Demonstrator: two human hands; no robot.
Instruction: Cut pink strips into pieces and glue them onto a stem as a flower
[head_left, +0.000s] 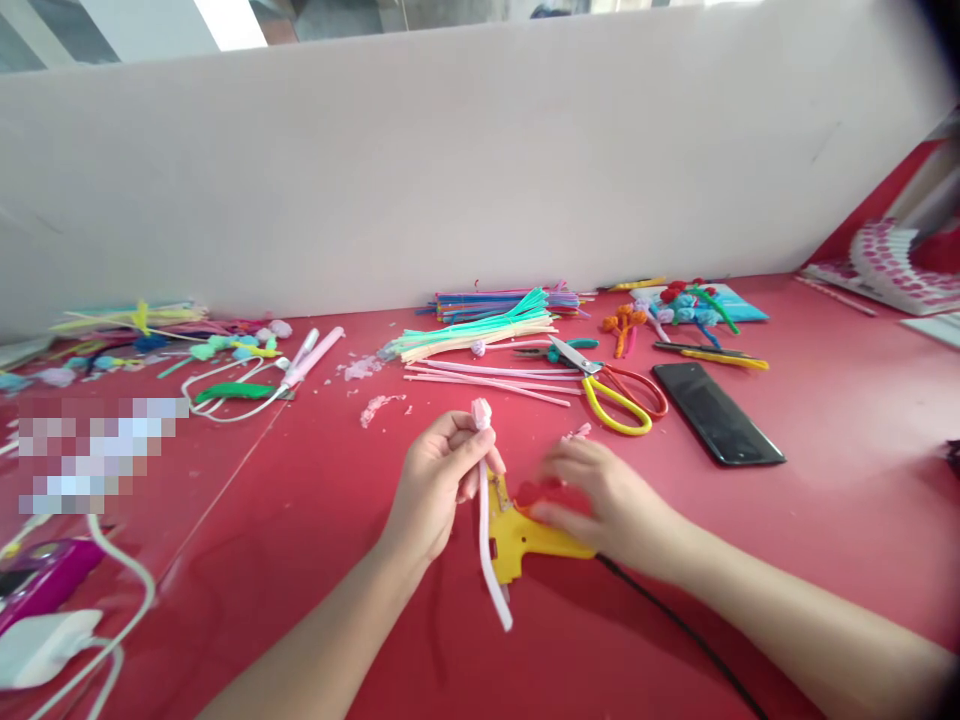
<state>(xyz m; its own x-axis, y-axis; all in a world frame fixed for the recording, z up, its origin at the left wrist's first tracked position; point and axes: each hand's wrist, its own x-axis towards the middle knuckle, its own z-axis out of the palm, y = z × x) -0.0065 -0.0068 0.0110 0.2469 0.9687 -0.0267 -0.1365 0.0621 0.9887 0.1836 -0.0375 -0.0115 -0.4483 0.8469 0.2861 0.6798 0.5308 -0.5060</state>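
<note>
My left hand [442, 480] is closed, pinching a pale pink pipe cleaner flower [481, 413] just under its curled head. Its long stem [487, 560] hangs down in front of a yellow hot glue gun [517, 540], which lies on the red table. My right hand [611, 495] is next to the gun's handle, slightly blurred, with thumb and fingers apart and nothing seen between them. A black cord [675, 610] runs from the gun toward the lower right. Small pink scraps [577, 432] show just beyond my right hand.
Scissors [619, 390], pliers [559, 350] and bundled pipe cleaners [480, 330] lie ahead. A phone [716, 415] and finished pipe cleaner flowers [686, 302] are at right. On the left are a pink curling iron [315, 357], white cables [135, 560] and a purple object [52, 580]. A white partition [480, 160] stands behind.
</note>
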